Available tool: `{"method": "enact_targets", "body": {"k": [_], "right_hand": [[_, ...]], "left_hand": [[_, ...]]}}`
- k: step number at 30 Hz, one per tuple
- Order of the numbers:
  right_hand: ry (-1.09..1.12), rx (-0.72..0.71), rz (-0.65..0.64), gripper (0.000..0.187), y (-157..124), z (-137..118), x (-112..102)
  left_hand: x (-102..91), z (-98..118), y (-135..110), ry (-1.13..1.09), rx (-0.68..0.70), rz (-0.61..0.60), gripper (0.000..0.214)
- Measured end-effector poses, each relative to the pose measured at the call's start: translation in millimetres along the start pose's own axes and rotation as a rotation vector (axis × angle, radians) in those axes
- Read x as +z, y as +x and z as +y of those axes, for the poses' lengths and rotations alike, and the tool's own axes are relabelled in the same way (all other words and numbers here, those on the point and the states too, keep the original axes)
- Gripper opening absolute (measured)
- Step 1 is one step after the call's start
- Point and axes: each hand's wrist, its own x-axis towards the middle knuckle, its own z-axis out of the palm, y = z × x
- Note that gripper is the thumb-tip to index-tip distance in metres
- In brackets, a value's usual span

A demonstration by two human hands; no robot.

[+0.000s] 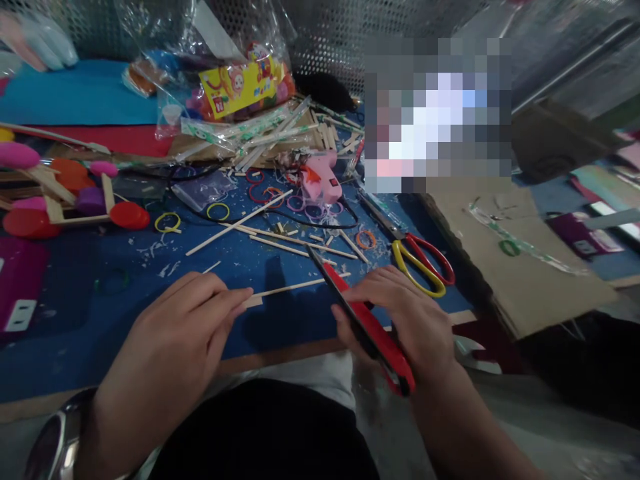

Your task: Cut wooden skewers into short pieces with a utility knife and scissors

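Note:
My left hand pinches a thin wooden stick just above the table's near edge. The stick points right, and its far end passes behind the blade of a red and black utility knife. Around that knife my right hand is closed, blade toward the far left. Whether blade and stick touch, I cannot tell. A short flat wood piece shows at my left fingertips. Several loose sticks lie beyond my hands. Scissors with red and yellow handles rest beyond my right hand.
A pink glue gun with a black cord lies mid-table among rubber bands and scraps. At left stands a stick frame with coloured round pieces. Plastic bags fill the back. Cardboard overhangs the right edge.

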Motion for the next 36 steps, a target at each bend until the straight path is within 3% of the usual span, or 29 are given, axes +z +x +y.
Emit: {"method": "enact_targets", "body": {"k": [5,13,18,23,26,31,33,36], "right_hand": [[-0.045,-0.003,-0.048,0.037,-1.8,11.2,-12.1],[-0.029,0.009,0.002,0.034,-5.9,22.6,-16.5],[0.03,0.099,0.028,0.046,-8.3,20.7,-17.4],[0.257,0.2,0.146,0.046,-13.4,10.4,-9.4],[0.461,0.269,0.049,0.053,-19.1,3.0,-12.3],[0.988,0.583,-0.114,0.08,-29.9,-8.6,-22.2],[1.08,0.679,-0.068,0.064,-31.3,-13.5,-23.9],[0.998,0.757,0.06,0.019,-31.5,-20.5,-26.5]], "left_hand": [[-1.4,0.4,-0.4,-0.019,-0.039,-0.025,0.02],[-1.3,-0.3,-1.5,-0.02,-0.025,-0.029,0.021],[-4.9,2.0,0.2,-0.027,-0.05,-0.031,0.023],[-8.0,4.8,-3.2,-0.026,-0.042,-0.023,0.023],[-9.7,7.8,-7.7,-0.019,-0.041,-0.009,0.025],[-10.3,13.1,-15.2,-0.019,-0.049,0.044,0.018],[-8.6,14.0,-18.8,-0.024,-0.047,0.034,0.017],[-5.2,13.6,-25.8,-0.015,-0.046,0.025,0.017]]}}
